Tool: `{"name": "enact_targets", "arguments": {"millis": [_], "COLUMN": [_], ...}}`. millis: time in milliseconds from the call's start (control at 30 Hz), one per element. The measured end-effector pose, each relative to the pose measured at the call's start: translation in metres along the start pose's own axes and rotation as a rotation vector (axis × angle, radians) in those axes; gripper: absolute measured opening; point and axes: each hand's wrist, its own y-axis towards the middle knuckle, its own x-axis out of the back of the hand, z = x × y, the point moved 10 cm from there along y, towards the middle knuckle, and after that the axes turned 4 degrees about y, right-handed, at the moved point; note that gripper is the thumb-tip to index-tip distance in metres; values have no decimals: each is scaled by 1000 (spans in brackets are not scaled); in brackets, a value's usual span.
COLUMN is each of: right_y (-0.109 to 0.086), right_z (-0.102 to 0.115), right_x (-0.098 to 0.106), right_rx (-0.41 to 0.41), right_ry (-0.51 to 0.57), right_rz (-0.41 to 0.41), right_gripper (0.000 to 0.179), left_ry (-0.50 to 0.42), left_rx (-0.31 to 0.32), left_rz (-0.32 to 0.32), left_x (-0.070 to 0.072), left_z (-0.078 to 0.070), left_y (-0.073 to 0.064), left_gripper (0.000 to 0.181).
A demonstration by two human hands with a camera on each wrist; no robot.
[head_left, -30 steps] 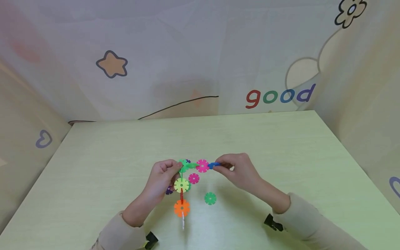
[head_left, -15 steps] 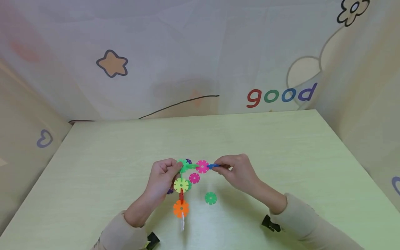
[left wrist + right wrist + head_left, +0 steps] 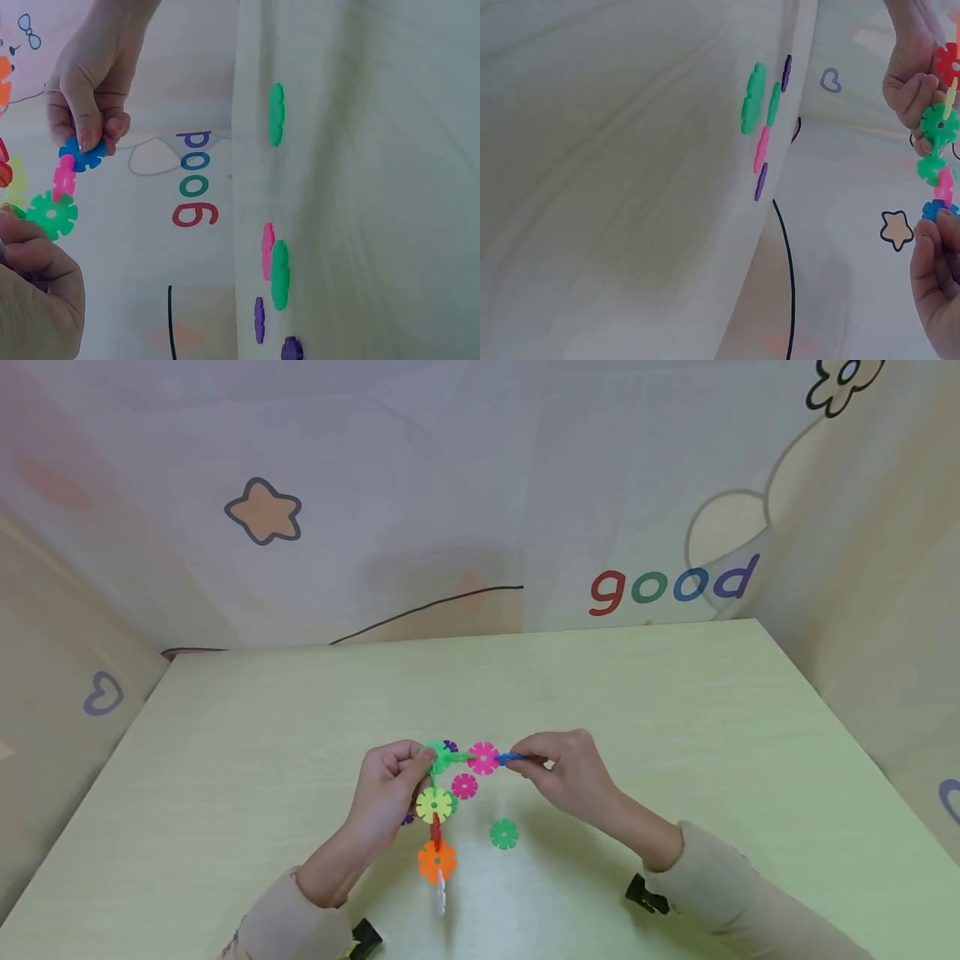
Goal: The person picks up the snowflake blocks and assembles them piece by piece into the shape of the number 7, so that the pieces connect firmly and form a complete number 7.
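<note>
1. Above the table (image 3: pixel 300 718), a chain (image 3: pixel 441 811) of notched discs is bending between my hands.
2. Over the table, my left hand (image 3: pixel 387 785) is pinching one green disc (image 3: pixel 441 763), my right hand (image 3: pixel 570 766) the blue disc (image 3: pixel 507 759).
3. On the table, loose discs (image 3: pixel 498 838) are lying.
4. Behind the table, printed cloth (image 3: pixel 442 485) is hanging.

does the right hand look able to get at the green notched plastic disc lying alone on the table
Probably yes: nothing seems to cover the green notched plastic disc or block the way. But the right hand pinches a blue notched plastic disc, so it would likely have to let go first.
</note>
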Motion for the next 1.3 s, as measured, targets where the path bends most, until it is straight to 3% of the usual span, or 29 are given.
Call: {"name": "enact_targets", "arguments": {"millis": [267,433,567,933,1133,1300], "right_y": [-3,-1,-1,-6,-19,-31], "right_z": [1,7,6,-15,-38,-56], "right_x": [0,6,6,3,-13,-27], "right_rx": [24,60,32,-196,-376,-477], "right_ry": [-3,-20,11,81,45,54], "right_rz": [-49,-68,-43,26,211,352], "right_gripper": [14,15,14,15,20,24], "left_ry": [72,71,60,-73,-121,-133], "left_rx": [-65,-13,23,92,84,84], "left_rz": [6,9,4,-41,-90,-99], "left_x": [-4,-2,0,9,21,29], "left_z": [-20,-17,-12,3,3,4], "left_y": [1,2,1,-1,-2,-3], "left_gripper": [25,24,23,22,24,26]}}
